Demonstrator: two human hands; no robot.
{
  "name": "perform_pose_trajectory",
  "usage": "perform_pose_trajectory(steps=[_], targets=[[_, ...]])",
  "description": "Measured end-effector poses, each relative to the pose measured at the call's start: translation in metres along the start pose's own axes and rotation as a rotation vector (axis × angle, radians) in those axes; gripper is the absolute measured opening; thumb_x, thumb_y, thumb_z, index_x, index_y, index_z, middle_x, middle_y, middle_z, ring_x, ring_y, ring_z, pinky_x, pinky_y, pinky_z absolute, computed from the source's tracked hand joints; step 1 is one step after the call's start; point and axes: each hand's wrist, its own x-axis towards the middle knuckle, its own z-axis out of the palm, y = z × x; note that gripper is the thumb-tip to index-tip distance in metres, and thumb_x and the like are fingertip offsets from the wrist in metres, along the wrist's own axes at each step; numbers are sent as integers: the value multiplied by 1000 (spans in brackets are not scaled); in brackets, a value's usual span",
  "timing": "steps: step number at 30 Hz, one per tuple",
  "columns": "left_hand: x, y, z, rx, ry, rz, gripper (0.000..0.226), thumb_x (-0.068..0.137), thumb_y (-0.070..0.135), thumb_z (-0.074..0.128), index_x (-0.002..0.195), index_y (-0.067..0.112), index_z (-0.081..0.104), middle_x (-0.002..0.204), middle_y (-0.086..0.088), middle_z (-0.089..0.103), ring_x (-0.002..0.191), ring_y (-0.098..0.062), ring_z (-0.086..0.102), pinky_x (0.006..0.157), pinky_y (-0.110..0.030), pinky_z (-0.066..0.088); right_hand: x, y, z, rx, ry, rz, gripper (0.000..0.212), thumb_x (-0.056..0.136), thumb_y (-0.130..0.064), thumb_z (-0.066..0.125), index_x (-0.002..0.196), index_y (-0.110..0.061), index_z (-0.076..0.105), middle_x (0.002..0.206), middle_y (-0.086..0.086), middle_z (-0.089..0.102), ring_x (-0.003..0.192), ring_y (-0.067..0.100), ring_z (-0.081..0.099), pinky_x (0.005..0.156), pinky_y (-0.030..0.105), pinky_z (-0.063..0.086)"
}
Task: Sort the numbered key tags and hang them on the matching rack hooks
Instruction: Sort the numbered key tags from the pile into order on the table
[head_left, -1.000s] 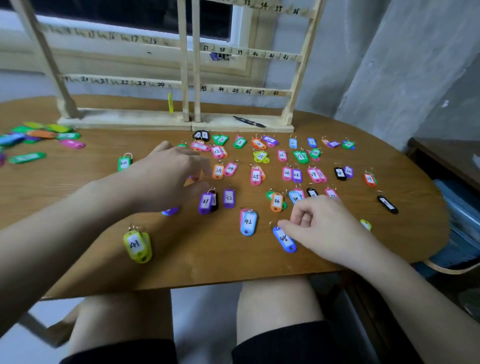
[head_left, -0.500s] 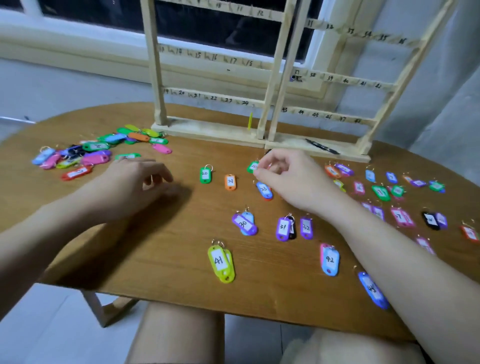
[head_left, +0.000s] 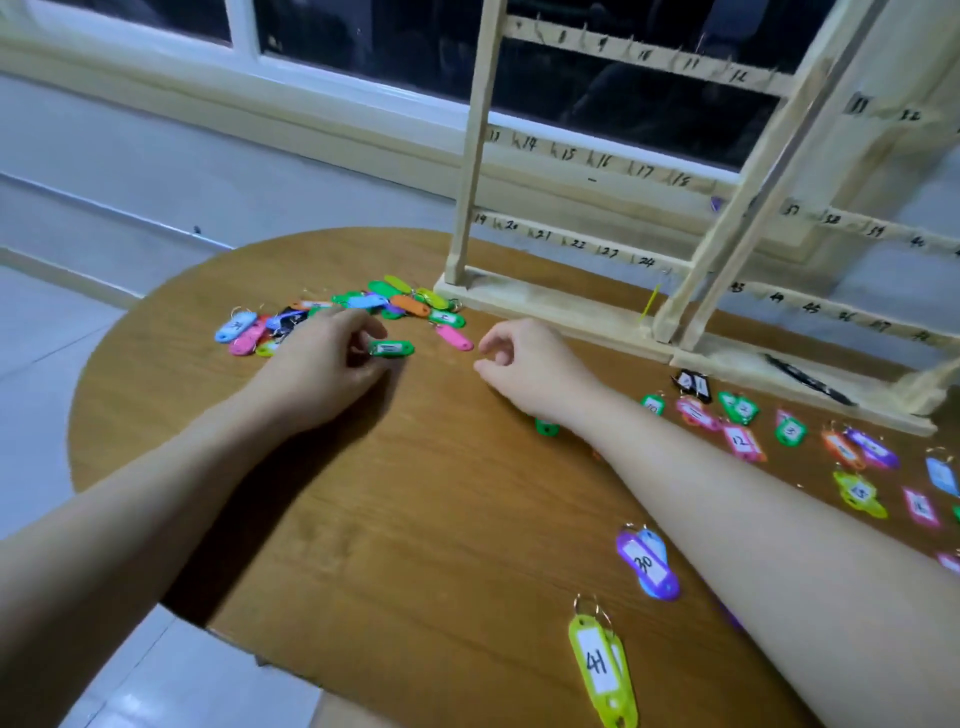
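Observation:
A loose pile of coloured key tags (head_left: 363, 306) lies at the table's far left. My left hand (head_left: 322, 358) pinches a green tag (head_left: 392, 348) at the edge of that pile. My right hand (head_left: 524, 364) hovers just right of it, fingers loosely curled and holding nothing, near a pink tag (head_left: 454, 336). Numbered tags are spread out on the right (head_left: 743, 441). Closer to me lie a purple tag marked 30 (head_left: 647, 564) and a yellow tag marked 41 (head_left: 600, 667). The wooden rack (head_left: 566, 306) with numbered hooks stands behind.
The round wooden table (head_left: 395, 519) ends close on the left and front, with tiled floor beyond. A black pen (head_left: 808, 382) lies on the rack's base. A green tag (head_left: 546, 427) peeks out under my right wrist. A window runs along the wall behind the rack.
My view has swung left toward the pile. My left hand has reached out and taken a green tag; my right hand has moved left, away from the sorted tags.

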Motion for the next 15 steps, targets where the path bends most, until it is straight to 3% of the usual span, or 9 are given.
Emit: perform_pose_trajectory(steps=[2, 5, 8, 11, 13, 15], targets=[[10, -2, 5, 82, 5, 12, 32, 87, 32, 75, 114, 17, 70, 107, -9, 61, 100, -29, 58, 89, -39, 46, 16, -3, 10, -74, 19, 2, 28, 94, -37, 65, 116, -19, 69, 93, -3, 60, 84, 16, 55, 68, 31, 43], [18, -6, 9, 163, 27, 5, 33, 88, 43, 71, 113, 22, 72, 109, -10, 60, 107, -34, 54, 93, -45, 41, 31, -11, 17, -224, 30, -24, 36, 95, -48, 64, 109, -16, 70, 101, 2, 64, 91, 23, 61, 78, 40, 55], [18, -10, 9, 189, 40, -25, 27, 92, 49, 65, 111, 31, 73, 109, -4, 59, 110, -29, 49, 91, -43, 33, 41, -18, 16, -305, 30, -54, 32, 98, -43, 61, 102, -13, 71, 101, 7, 64, 91, 29, 62, 78, 39, 54], [18, -11, 8, 149, 24, -30, 18, 93, 45, 64, 105, 35, 75, 98, 7, 57, 108, -24, 50, 85, -39, 27, 44, -22, 12, -414, 10, -84, 25, 103, -27, 54, 84, -12, 60, 86, 5, 55, 87, 31, 61, 65, 35, 43], [19, -10, 7, 99, 25, -32, 11, 92, 40, 68, 99, 36, 75, 92, 12, 55, 105, -21, 52, 84, -37, 23, 44, -22, 11, -368, 13, -78, 29, 104, -25, 52, 79, -11, 58, 81, 5, 53, 80, 29, 59, 59, 33, 38], [19, -12, 7, 55, 31, -33, 2, 91, 37, 71, 91, 38, 72, 89, 17, 57, 101, -17, 54, 86, -36, 23, 43, -20, 11, -133, -7, -20, 31, 101, -29, 58, 81, -9, 70, 83, 7, 63, 74, 22, 60, 61, 32, 42]])
